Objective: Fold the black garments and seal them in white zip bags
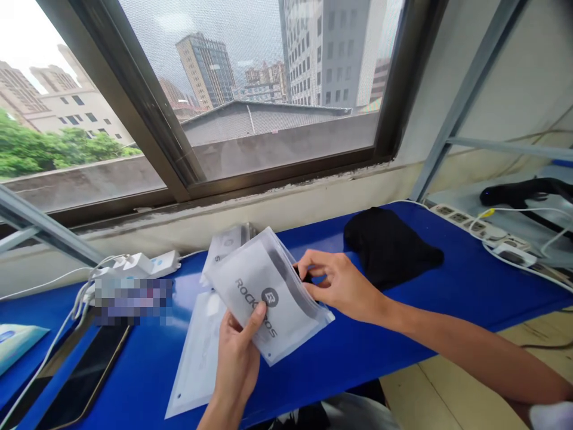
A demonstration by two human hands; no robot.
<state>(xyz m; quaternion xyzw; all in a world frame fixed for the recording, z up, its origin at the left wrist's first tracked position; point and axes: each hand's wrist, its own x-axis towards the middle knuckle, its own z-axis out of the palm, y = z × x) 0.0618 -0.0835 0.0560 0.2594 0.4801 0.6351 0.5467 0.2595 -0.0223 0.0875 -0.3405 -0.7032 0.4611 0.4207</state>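
A frosted white zip bag [255, 280] printed "ROCKBROS" is tilted above the blue table. My left hand [242, 343] grips its lower left side, thumb pressed on the front by the round logo. At the bag's right-hand opening, my right hand [333, 283] is closed, thumb and fingers pinched around a small black bit. Whether that bit is cloth or something else is hidden by the fingers. A dark strip shows through the bag along this opening. Under the bag lies a second frosted bag [197, 352], and behind it are more packed bags [224, 248].
A black cloth [387, 248] lies on the blue table [358, 334] to the right. A dark phone-like slab [89, 370], white chargers [134, 266] and cables are at left. A power strip [474, 224] runs along the right. Metal posts and a window stand behind.
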